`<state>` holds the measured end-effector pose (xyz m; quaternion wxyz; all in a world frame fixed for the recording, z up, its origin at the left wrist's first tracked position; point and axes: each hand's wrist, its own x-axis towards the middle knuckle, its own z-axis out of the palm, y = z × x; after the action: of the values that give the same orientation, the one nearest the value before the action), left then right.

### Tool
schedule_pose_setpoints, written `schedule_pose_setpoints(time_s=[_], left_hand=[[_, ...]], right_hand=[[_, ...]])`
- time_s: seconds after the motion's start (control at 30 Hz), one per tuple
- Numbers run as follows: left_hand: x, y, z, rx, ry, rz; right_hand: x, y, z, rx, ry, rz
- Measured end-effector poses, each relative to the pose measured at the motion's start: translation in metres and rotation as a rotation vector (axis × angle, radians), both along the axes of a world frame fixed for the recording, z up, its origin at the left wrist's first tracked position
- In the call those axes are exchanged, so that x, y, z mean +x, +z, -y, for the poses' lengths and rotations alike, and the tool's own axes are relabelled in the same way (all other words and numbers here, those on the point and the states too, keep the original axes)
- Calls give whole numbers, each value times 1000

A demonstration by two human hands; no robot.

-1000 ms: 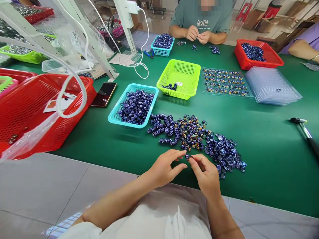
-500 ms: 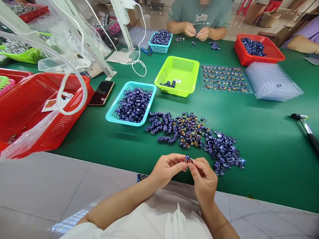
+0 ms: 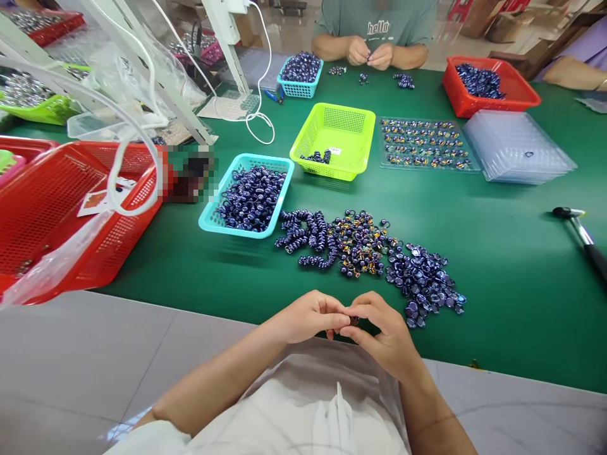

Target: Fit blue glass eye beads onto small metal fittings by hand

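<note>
My left hand (image 3: 308,316) and my right hand (image 3: 386,332) meet at the near edge of the green table (image 3: 497,272), fingertips pinched together on a small dark blue bead-like piece (image 3: 353,320) that is mostly hidden between them. Just beyond my hands lies a heap of shiny blue pieces: stacked coils (image 3: 306,237) at the left, mixed blue and orange ones (image 3: 360,243) in the middle, flat blue ones (image 3: 424,281) at the right. A turquoise basket (image 3: 279,183) full of blue pieces stands behind the heap.
A lime basket (image 3: 351,129), a filled clear tray (image 3: 427,144), a stack of clear trays (image 3: 519,151) and a red basket (image 3: 516,95) sit further back. A large red basket (image 3: 57,215) stands at the left, a hammer (image 3: 581,237) at the right. A person's hands (image 3: 367,52) work opposite.
My hands have drawn back toward me and lower, closing tighter round the small piece, which showed between the fingertips before and is now almost hidden.
</note>
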<state>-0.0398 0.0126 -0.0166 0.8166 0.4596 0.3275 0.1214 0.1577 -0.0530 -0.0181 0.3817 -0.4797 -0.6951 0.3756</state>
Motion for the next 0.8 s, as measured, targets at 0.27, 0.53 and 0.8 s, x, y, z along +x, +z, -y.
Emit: schedule_pose_setpoints(time_s=[0.27,0.53,0.8], left_hand=[[-5,7,-7,-60,-195,-91],[-6,13,-2,14,-219,-157],[-37,-2,-21,1034,409,-654]], right_hand=[[4,8,2,-60,131,18],[-3,1,6,83,112,154],[3,-9,3,75,-50,106]])
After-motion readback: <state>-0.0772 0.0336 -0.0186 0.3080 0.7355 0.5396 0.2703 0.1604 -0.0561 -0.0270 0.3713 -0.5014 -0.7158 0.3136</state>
